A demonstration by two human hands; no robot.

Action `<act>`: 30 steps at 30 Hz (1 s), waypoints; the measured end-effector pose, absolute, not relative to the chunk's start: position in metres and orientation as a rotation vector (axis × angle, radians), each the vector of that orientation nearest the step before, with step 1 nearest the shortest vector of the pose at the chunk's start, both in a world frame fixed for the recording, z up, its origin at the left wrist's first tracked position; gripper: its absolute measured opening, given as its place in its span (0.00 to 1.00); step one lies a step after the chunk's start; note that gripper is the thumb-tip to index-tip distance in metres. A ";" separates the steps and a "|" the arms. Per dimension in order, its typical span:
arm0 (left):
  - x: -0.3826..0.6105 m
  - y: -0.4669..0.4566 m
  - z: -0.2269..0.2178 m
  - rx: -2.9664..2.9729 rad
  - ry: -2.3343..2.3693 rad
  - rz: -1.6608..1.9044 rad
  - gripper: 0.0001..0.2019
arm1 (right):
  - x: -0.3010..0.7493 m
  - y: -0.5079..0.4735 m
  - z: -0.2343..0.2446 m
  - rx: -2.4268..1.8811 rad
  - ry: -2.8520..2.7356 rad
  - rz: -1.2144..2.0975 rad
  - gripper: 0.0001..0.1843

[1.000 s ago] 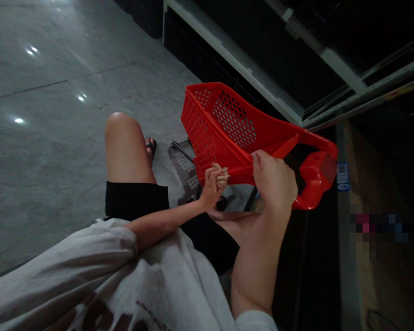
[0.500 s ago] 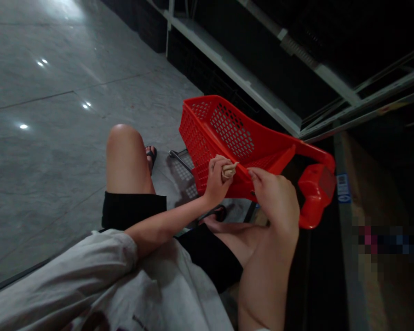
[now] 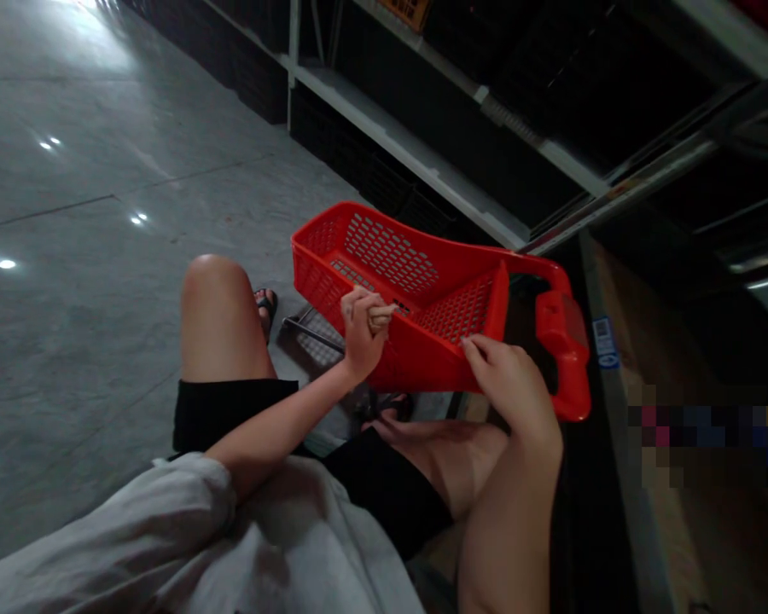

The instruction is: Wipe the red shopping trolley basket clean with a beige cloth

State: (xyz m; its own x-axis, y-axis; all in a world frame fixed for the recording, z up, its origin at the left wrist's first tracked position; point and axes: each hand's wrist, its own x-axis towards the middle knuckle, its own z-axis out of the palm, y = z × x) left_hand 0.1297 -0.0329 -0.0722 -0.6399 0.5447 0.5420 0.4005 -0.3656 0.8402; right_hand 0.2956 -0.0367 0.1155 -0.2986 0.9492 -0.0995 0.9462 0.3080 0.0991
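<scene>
A red plastic shopping cart basket (image 3: 422,281) with perforated walls stands in front of my knees. My left hand (image 3: 362,328) is closed around a small pale wad, perhaps cloth or paper, and presses it on the basket's near rim. My right hand (image 3: 509,388) rests on the near side wall of the basket close to its red handle (image 3: 567,341), fingers curled over the edge. I am crouched, with my bare left knee (image 3: 214,298) raised.
Grey tiled floor (image 3: 70,256) spreads to the left. Dark shelving with a white lower shelf (image 3: 410,153) runs behind the cart. A shelf edge with a blue label (image 3: 605,341) lies to the right. The cart's metal frame (image 3: 311,333) shows below the basket.
My left hand has slid along the basket's near rim with the wad. The view has tilted so the basket's inside shows more. My right hand stays on the wall.
</scene>
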 end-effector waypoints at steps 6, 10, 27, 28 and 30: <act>0.130 -0.023 -0.023 2.195 1.416 1.740 0.14 | 0.252 -0.037 0.095 1.747 2.306 0.217 0.22; 0.073 -0.010 -0.045 2.251 1.609 1.543 0.11 | 0.260 -0.042 0.086 1.725 2.364 0.393 0.26; 0.126 -0.025 -0.069 1.844 1.547 2.043 0.22 | 0.251 -0.044 0.081 1.692 2.416 0.475 0.22; 0.138 -0.029 -0.069 1.934 1.474 2.028 0.22 | 0.252 -0.045 0.082 1.696 2.399 0.468 0.20; 0.139 -0.028 -0.067 2.154 1.355 1.903 0.22 | 0.254 -0.046 0.084 1.714 2.365 0.457 0.18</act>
State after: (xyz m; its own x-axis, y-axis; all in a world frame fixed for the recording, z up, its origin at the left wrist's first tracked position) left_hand 0.1394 -0.0283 -0.0669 -0.0809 0.5562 0.8271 0.5994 -0.6358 0.4862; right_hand 0.2537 -0.0462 0.0839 -0.3165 0.9481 0.0303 0.8912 0.2863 0.3519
